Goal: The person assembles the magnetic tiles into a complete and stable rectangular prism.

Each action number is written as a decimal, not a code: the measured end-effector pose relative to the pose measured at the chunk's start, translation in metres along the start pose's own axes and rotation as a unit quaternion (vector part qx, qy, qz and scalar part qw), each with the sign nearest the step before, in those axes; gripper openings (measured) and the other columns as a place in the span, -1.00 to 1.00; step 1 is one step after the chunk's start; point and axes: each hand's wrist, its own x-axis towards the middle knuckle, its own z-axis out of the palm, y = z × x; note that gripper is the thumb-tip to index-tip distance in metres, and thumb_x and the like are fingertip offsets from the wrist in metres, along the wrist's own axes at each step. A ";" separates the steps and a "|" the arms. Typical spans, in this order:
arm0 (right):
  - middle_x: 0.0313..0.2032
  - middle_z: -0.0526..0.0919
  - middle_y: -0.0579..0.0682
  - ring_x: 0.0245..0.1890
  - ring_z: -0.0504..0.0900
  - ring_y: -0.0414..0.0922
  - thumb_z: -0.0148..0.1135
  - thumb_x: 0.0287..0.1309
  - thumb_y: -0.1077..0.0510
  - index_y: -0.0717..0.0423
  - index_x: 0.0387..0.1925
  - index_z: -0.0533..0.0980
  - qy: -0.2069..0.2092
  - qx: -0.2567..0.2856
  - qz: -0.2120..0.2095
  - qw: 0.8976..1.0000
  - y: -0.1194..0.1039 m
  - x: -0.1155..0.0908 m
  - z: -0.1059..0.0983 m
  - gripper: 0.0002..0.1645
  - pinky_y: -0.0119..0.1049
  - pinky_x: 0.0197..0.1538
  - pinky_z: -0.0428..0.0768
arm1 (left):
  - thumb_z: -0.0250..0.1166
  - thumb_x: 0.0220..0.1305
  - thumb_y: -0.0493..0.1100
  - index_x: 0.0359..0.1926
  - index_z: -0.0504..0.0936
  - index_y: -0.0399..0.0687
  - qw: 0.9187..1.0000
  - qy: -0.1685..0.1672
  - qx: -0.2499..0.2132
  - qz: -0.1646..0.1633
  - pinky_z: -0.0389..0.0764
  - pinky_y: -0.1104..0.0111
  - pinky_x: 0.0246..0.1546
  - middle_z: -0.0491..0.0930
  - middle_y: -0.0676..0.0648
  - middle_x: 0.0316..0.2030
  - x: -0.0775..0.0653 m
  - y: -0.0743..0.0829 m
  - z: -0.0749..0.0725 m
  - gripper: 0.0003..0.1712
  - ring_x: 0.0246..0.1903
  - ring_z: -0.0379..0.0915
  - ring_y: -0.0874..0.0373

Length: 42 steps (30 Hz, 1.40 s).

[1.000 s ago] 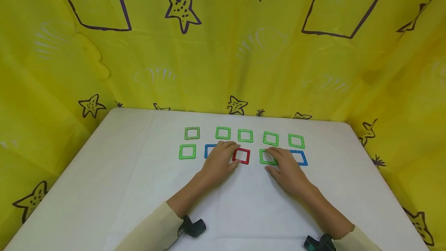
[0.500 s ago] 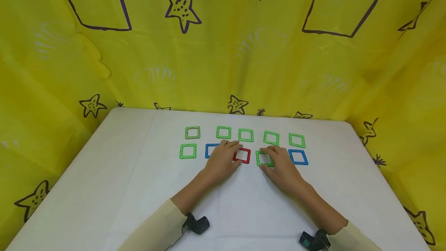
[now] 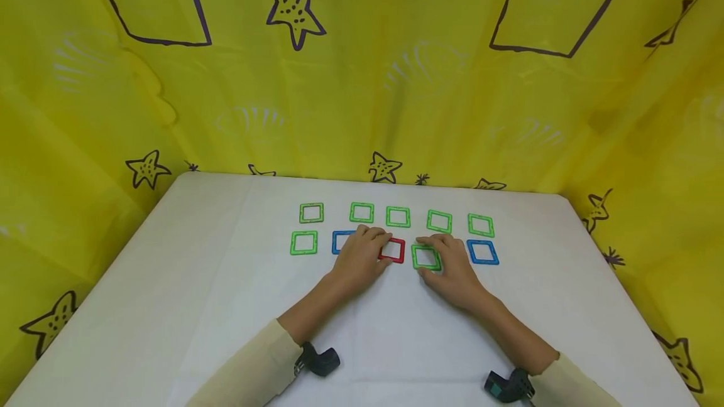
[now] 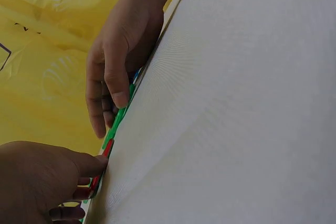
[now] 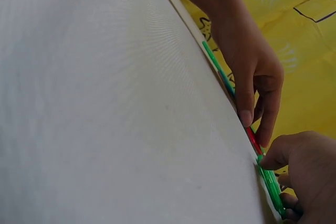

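Note:
In the head view, a red square magnetic tile [image 3: 402, 250] lies near the middle of the white table. My left hand [image 3: 357, 257] holds its left side, thumb at the near edge and fingertips at the far edge. Just to the right is a green square magnetic tile [image 3: 415, 257], tilted slightly. My right hand [image 3: 454, 272] grips it between thumb [image 5: 273, 153] and fingers. A small gap separates the two tiles in the head view. Part of a blue tile [image 3: 335, 242] is hidden behind my left hand.
Several green tiles [image 3: 398, 226] form a row farther back. Another green tile [image 3: 291, 244] is left of the partly hidden blue one, and a second blue tile [image 3: 483, 262] lies right of my right hand. A yellow patterned curtain [image 3: 351, 93] surrounds the white table [image 3: 226, 306].
My right hand has slid the green tile leftward, closer to the red one, uncovering the blue tile on the right. My left hand has stayed nearly still at the red tile.

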 end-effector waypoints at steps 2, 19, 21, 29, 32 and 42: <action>0.30 0.44 0.15 0.31 0.27 0.17 0.40 0.18 0.25 0.05 0.32 0.55 0.003 0.010 -0.005 1.000 0.002 0.000 0.002 -0.36 0.21 0.20 0.47 | 0.44 0.40 0.04 0.38 0.60 -0.06 1.000 -0.004 0.008 0.003 0.46 0.24 0.19 0.58 -0.02 0.25 0.000 0.000 0.000 -0.39 0.18 0.38 0.02; 0.26 0.54 0.06 0.29 0.33 0.10 0.42 0.14 0.33 0.04 0.25 0.59 0.018 0.029 -0.050 0.998 0.008 0.003 0.005 -0.39 0.16 0.24 0.40 | 0.45 0.37 0.09 0.34 0.65 0.07 1.000 -0.028 -0.010 0.007 0.43 0.18 0.18 0.55 -0.01 0.20 -0.002 -0.009 -0.007 -0.43 0.20 0.30 0.04; 0.25 0.57 0.05 0.30 0.34 0.09 0.44 0.14 0.34 0.05 0.24 0.60 0.022 0.034 -0.054 0.998 0.009 0.003 0.005 -0.40 0.15 0.26 0.38 | 0.44 0.38 0.08 0.34 0.66 0.07 0.999 -0.028 -0.013 0.010 0.42 0.18 0.17 0.55 0.00 0.20 -0.001 -0.009 -0.007 -0.44 0.19 0.30 0.04; 0.25 0.59 0.03 0.30 0.36 0.07 0.48 0.16 0.35 0.08 0.24 0.59 0.022 0.054 -0.055 0.997 0.009 0.004 0.005 -0.41 0.13 0.31 0.34 | 0.45 0.37 0.07 0.32 0.66 0.05 0.999 -0.032 -0.019 0.005 0.42 0.19 0.14 0.55 -0.01 0.19 0.000 -0.010 -0.007 -0.44 0.18 0.30 0.04; 0.24 0.61 0.03 0.30 0.37 0.07 0.49 0.16 0.34 0.09 0.24 0.59 0.023 0.055 -0.055 0.997 0.009 0.004 0.005 -0.41 0.13 0.32 0.35 | 0.45 0.37 0.08 0.32 0.65 0.05 0.999 -0.034 -0.018 0.003 0.40 0.17 0.14 0.55 -0.01 0.20 0.000 -0.009 -0.008 -0.44 0.19 0.30 0.04; 0.20 0.65 0.04 0.29 0.41 0.09 0.52 0.14 0.34 0.14 0.22 0.60 0.027 0.063 -0.053 0.996 0.009 0.005 0.004 -0.42 0.14 0.33 0.35 | 0.46 0.36 0.10 0.33 0.66 0.06 0.999 -0.037 -0.013 0.010 0.38 0.17 0.10 0.55 -0.02 0.20 -0.001 -0.007 -0.010 -0.43 0.18 0.29 0.03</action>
